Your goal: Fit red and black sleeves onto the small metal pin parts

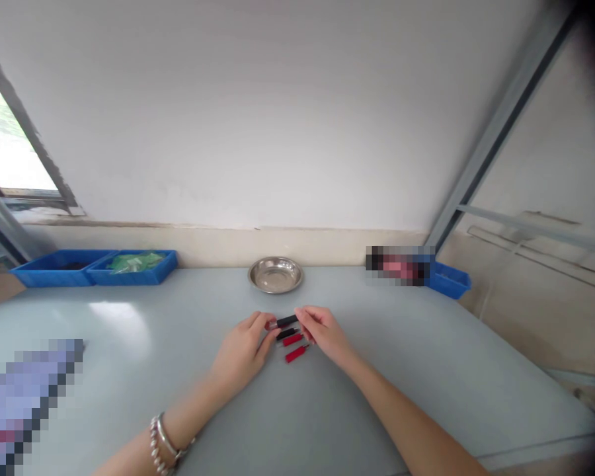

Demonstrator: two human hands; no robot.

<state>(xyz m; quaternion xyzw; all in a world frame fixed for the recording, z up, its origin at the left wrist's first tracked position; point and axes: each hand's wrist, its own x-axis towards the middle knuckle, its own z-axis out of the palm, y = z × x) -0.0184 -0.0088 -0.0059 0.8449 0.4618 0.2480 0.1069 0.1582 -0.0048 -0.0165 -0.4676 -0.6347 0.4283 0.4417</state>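
Between my two hands is a slim black cylinder with a metal end [286, 320], held just above the table. My left hand [245, 344] pinches its metal end between thumb and fingers. At the other end, the fingertips of my right hand [322, 328] close on the black part. Just below lie a second black cylinder [287, 334] and two red cylinders, one [292, 340] close under it and the other [296, 354] nearest me. Thin metal tips show on some of them. My right fingers partly cover their right ends.
A round steel dish [276, 275] stands by the wall on the grey table [203, 304]. Two blue bins [92, 271] are at the back left, one with a green plastic bag [136, 262]. Another blue bin [449, 281] sits at the back right. Blurred-out patches are at right and left.
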